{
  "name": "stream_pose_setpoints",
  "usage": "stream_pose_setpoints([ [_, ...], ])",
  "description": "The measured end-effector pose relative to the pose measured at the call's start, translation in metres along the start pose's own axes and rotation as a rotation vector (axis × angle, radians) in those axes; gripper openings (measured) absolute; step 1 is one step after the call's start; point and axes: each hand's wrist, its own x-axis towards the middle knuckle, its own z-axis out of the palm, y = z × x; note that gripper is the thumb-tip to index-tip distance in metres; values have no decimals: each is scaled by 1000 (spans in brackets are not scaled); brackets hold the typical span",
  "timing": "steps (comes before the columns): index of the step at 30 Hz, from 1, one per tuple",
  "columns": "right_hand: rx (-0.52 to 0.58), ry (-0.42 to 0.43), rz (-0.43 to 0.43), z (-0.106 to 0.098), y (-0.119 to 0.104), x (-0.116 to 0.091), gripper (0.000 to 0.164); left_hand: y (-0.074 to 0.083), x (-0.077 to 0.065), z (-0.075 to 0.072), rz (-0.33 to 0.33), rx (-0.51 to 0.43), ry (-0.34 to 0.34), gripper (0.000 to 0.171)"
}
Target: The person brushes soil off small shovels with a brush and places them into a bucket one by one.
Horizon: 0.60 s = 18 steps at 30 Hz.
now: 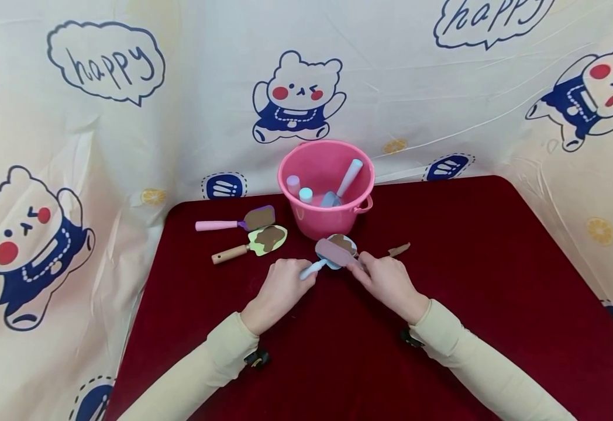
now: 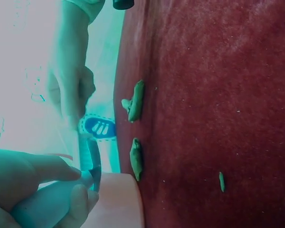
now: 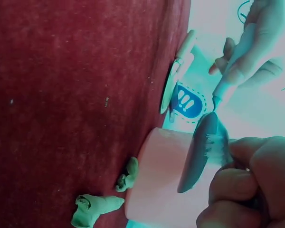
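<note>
My left hand (image 1: pixel 286 285) grips the pale blue handle of a toy shovel (image 1: pixel 313 268), its scoop raised over the table in front of the bucket. Brown clay-like stuff (image 1: pixel 342 240) covers part of the scoop. My right hand (image 1: pixel 391 284) holds a flat greyish-purple scraper (image 1: pixel 335 253), which lies across the scoop. In the right wrist view the scraper (image 3: pixel 214 148) overlaps the scoop (image 3: pixel 194 159); whether they touch is hard to tell. My fingers hide the scraper's grip end. Clay lumps (image 3: pixel 97 209) lie on the table beside the bucket.
A pink bucket (image 1: pixel 319 220) stands at the back, holding a blue shovel (image 1: pixel 350 178) and two other handles. Left of it lie a purple shovel (image 1: pixel 217 225) and a green trowel (image 1: pixel 230 254), both with brown stuff on their blades. A brown piece (image 1: pixel 399 249) lies to the right.
</note>
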Motion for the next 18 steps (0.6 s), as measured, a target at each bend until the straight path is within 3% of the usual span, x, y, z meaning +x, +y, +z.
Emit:
stream_pose_setpoints([
  [5, -54, 52, 44, 0, 0, -2, 38, 1, -1, 0, 6, -3, -4, 14],
  [10, -21, 39, 105, 0, -2, -4, 40, 1, -1, 1, 5, -17, -12, 14],
  [14, 18, 22, 33, 2, -1, -2, 35, 1, 0, 0, 12, -6, 4, 14],
  [18, -38, 34, -27, 3, 2, 0, 34, 2, -1, -1, 26, 19, -4, 24],
])
